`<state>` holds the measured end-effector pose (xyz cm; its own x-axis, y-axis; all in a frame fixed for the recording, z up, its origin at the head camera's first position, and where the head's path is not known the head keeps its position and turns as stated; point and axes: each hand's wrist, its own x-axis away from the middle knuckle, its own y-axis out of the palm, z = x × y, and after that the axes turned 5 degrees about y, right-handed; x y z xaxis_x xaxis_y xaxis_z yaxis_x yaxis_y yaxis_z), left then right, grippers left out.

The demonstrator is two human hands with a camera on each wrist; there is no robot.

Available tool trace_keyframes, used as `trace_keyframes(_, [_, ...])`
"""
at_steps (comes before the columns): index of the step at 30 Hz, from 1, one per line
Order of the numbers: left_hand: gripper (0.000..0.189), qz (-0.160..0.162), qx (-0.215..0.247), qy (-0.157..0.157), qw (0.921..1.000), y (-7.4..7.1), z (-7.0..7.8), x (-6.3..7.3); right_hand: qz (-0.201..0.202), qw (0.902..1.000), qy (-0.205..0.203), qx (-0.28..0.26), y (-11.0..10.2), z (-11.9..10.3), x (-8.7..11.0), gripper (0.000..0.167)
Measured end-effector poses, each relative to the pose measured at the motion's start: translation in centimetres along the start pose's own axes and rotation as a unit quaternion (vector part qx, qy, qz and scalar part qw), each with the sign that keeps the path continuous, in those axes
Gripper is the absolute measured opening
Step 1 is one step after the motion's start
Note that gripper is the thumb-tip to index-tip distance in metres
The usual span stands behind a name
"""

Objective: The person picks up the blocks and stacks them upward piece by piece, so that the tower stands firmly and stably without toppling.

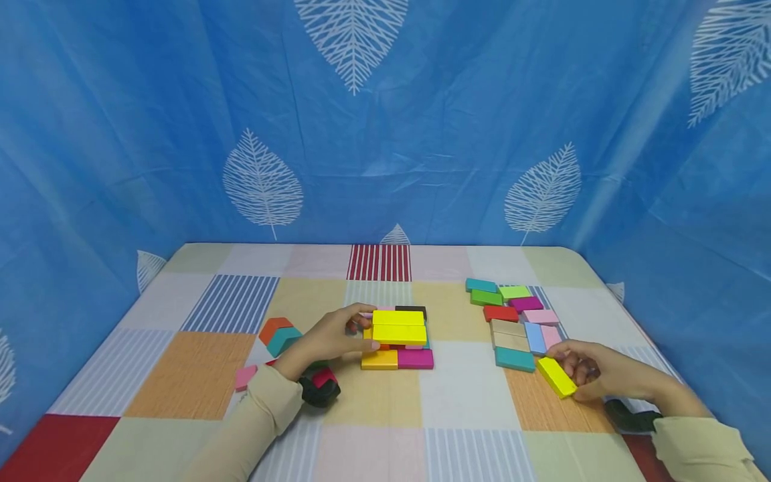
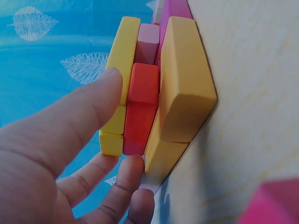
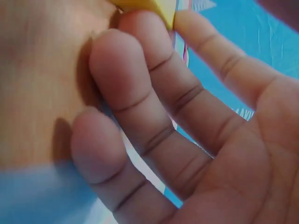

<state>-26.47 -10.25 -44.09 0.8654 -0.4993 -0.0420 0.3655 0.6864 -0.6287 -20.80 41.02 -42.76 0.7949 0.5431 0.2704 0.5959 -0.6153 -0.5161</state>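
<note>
A low stack of coloured wooden blocks stands mid-table, topped by two yellow blocks (image 1: 399, 326) lying side by side. My left hand (image 1: 330, 336) pinches this pair at its left end, thumb on the near side and fingers at the far side. Beneath them, the left wrist view shows a red block (image 2: 142, 98) and orange-yellow blocks (image 2: 187, 70) at the base. On the right, my right hand (image 1: 608, 368) holds another yellow block (image 1: 557, 377) between thumb and fingers, low over the table. Only a corner of that yellow block (image 3: 161, 10) appears in the right wrist view.
Just beyond the right hand lies a cluster of loose blocks, among them teal (image 1: 515, 359), red (image 1: 500, 313) and wood-coloured (image 1: 508, 333) ones. More blocks, orange (image 1: 274, 328) and pink (image 1: 245, 377) included, lie around the left forearm. A blue curtain (image 1: 385, 147) encloses the patterned table.
</note>
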Motion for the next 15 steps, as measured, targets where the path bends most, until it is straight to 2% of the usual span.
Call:
trace_keyframes(8, [0.069,-0.009,0.028,0.01,0.9995,-0.1,-0.4,-0.1,0.027,0.9979,0.056,0.017,1.2,-1.4,-0.4,0.062])
trace_keyframes(11, [0.071,-0.013,0.035,0.009,0.9993,-0.1,-0.5,-0.2,0.035,0.9971,0.057,0.037,1.3,-1.8,-0.4,0.059])
trace_keyframes(15, [0.073,-0.014,0.038,0.005,0.9991,0.0,-0.7,-0.2,0.051,0.9943,0.025,0.09,1.5,-2.6,-0.5,0.06])
